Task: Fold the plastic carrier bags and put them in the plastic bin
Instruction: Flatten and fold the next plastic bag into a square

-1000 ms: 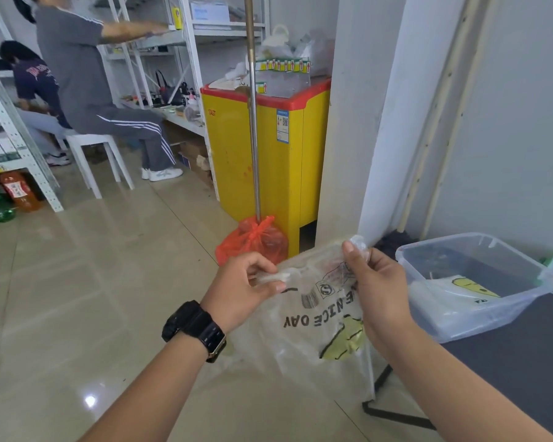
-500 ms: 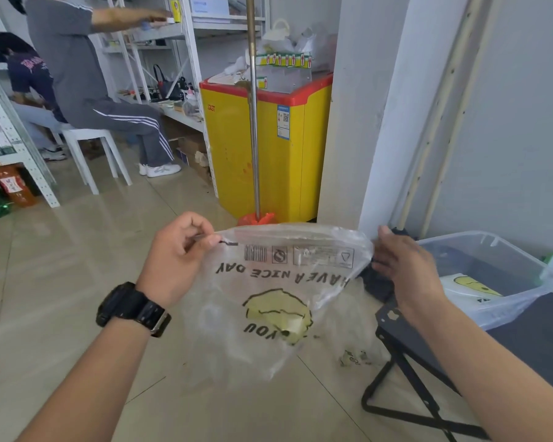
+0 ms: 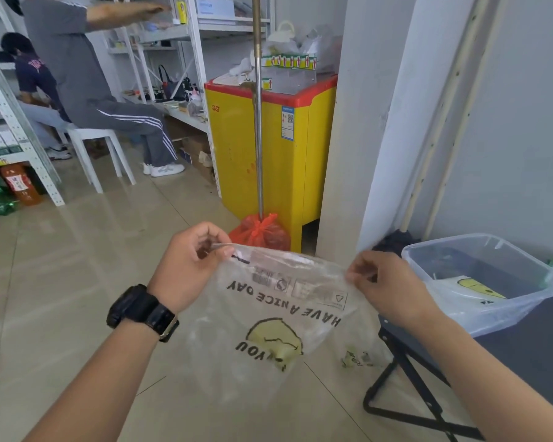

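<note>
Carrier bag (image 3: 278, 317) — thin, limp film, likely slippery — hangs upside down. Left hand (image 3: 189, 266) and right hand (image 3: 387, 285) pinch its upper corners, the surest holds.

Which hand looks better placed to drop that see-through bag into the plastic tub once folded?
Probably the right hand: it pinches the clear printed plastic carrier bag on the side nearest the translucent plastic bin; the left hand pinches the opposite corner, farther away.
</note>
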Demonstrator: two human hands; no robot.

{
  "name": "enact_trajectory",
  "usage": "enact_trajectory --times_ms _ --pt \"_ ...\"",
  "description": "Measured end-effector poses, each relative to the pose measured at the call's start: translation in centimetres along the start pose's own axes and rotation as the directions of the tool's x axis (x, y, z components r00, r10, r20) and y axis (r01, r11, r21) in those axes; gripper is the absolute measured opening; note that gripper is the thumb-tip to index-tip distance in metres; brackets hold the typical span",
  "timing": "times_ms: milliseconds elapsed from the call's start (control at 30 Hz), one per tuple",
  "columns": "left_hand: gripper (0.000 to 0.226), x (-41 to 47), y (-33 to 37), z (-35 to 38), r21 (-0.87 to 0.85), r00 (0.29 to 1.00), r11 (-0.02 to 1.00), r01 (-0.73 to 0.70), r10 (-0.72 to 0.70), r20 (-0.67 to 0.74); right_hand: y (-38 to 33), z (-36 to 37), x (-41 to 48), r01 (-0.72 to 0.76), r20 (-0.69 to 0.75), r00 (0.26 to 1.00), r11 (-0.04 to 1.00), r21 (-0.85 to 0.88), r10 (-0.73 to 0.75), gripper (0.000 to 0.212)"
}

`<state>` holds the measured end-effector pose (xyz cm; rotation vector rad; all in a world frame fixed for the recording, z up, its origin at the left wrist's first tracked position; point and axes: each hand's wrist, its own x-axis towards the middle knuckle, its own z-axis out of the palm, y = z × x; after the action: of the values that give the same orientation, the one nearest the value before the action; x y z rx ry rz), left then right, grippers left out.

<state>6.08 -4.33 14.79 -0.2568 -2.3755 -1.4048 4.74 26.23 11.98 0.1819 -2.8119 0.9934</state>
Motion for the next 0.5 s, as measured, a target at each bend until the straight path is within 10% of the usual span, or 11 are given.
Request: enact_trajectory --times_ms 133,233,500 --pt "0.010 -1.3 2.7 3.1 0.096 0.970 0.981 -0.171 0.151 0.192 -5.1 1.5 -2.4 0.195 0.041 0.977 0.957 0.213 -0.208 0.060" --pt "0.008 -1.9 3.8 5.2 0.072 0.948 0.975 -0.212 0.187 0.257 -6.3 3.0 -2.4 0.251 0.050 0.955 0.888 0.385 -0.292 0.014" --pt "0.045 -0.3 -1.8 1.4 0.009 0.846 0.933 0.361 -0.332 0.417 -1.2 -1.2 1.3 0.029 -0.114 0.990 0.675 0.737 0.082 0.013"
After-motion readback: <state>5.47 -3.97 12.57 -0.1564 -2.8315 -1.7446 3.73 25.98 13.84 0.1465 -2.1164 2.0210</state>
